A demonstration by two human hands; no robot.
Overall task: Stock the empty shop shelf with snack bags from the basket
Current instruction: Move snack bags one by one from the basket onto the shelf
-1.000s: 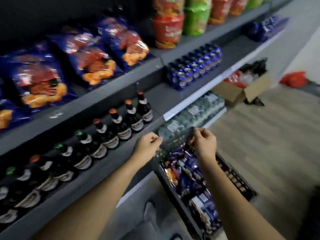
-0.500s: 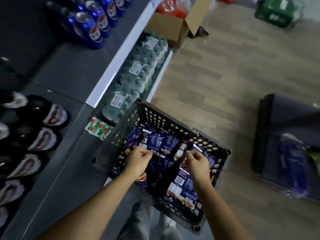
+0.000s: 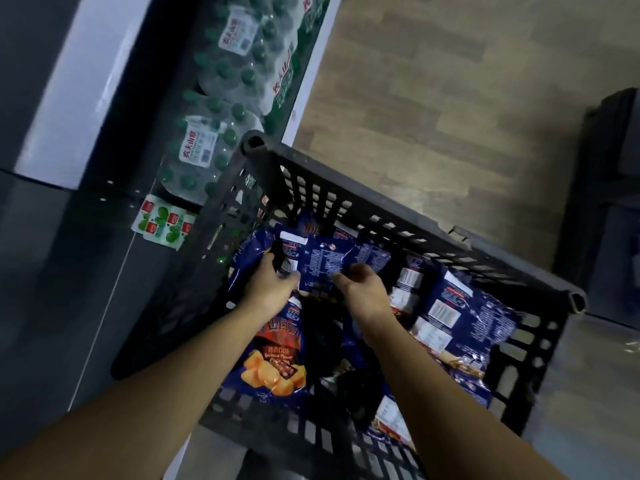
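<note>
Left hand (image 3: 273, 287), right hand (image 3: 362, 291): both clenched on one snack bag (image 3: 329, 256) inside basket (image 3: 381, 216).

Looking down on a wood-look plank floor (image 3: 433, 81), brown and dimly lit, running up the middle and right. Over on the left, dark grey shelving (image 3: 41, 271) with a pale edge strip (image 3: 79, 91), then shrink-wrapped packs of green-capped water bottles (image 3: 235, 64) low beside the floor, a green-and-red carton pack (image 3: 162, 221) just next to them. Far right, a dark boxy shape (image 3: 609, 174), too blurred to tell.
</note>
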